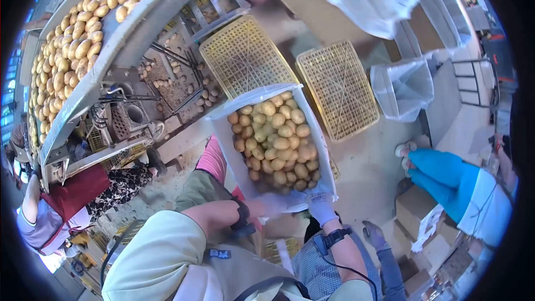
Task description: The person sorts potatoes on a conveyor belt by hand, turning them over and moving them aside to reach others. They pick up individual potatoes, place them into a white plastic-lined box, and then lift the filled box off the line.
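Right in front of me is a box (227, 144) lined with white plastic, filled with potatoes (278, 139). My right hand (321, 207), in a pale glove, is closed over the rim at the near right corner. My left hand (268, 205) is at the near side of the same box, left of the other hand. Its fingers are smeared by blur, so I cannot tell their pose. Both wrists wear dark bands. Yellow plastic crates (245, 56) stand on the floor just beyond the box.
A sorting table (120, 39) heaped with potatoes runs along the left, with machinery beneath it. Another yellow crate (338, 89) lies to the right. Plastic-lined cartons (404, 89) stand at the upper right. Several people work nearby, one in blue trousers (440, 173).
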Action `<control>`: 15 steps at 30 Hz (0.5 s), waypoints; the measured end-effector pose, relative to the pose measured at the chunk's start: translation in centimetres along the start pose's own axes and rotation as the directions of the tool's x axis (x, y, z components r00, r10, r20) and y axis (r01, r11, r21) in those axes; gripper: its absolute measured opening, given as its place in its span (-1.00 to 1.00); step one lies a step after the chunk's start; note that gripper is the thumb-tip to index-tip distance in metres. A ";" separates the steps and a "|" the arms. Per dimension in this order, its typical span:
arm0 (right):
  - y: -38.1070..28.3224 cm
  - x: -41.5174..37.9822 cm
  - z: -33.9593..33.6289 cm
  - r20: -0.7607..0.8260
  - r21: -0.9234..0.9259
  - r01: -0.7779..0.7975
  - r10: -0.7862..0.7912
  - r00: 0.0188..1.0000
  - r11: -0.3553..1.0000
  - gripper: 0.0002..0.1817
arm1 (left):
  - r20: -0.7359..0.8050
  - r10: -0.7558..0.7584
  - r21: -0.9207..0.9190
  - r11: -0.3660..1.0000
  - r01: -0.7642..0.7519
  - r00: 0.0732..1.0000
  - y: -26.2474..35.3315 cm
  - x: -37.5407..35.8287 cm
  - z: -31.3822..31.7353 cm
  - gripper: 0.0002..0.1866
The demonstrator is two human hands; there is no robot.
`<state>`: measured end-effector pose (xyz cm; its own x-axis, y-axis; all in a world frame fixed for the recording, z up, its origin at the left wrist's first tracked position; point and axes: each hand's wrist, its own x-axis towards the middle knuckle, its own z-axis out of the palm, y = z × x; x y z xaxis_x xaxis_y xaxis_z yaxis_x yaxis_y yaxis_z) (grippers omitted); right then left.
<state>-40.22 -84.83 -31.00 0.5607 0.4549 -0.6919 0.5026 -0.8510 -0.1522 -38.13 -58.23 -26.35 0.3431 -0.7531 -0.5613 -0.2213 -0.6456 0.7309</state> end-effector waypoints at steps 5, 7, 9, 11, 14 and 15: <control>-0.5 -7.3 3.0 -0.021 0.123 -0.139 0.142 0.990 0.983 -0.73 | 0.180 0.065 0.137 0.986 -0.091 0.981 0.4 -1.5 -2.0 -0.66; -0.6 -8.5 4.5 -0.250 0.212 -0.101 0.154 0.956 0.972 -0.74 | -0.001 -0.142 0.073 0.987 0.142 0.990 -0.4 -5.2 -3.5 -0.64; -0.4 -7.6 6.6 -0.275 0.201 -0.104 0.158 0.948 0.974 -0.74 | -0.317 -0.126 0.016 0.990 0.138 0.940 -3.1 -10.3 -3.2 -0.60; -0.9 -7.4 6.4 -0.292 0.195 -0.108 0.163 0.942 0.975 -0.75 | -0.503 -0.133 0.004 0.988 0.156 0.854 -4.6 -15.7 -4.1 -0.56; -1.4 -7.3 4.7 -0.134 0.154 -0.166 0.187 0.973 0.974 -0.65 | -0.662 -0.358 0.012 0.873 0.487 0.658 -3.0 -25.2 -8.5 -0.59; -1.4 -7.2 4.6 -0.105 0.179 -0.171 0.192 0.976 0.969 -0.65 | -0.823 -0.259 0.046 0.857 0.514 0.506 -4.7 -29.0 -7.8 -0.66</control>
<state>-48.03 -88.10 -29.02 0.7128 0.3083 -0.6300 0.2733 -0.9493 -0.1553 -39.92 -32.34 -10.49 0.9820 -0.1099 -0.1536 -0.0558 -0.9458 0.3199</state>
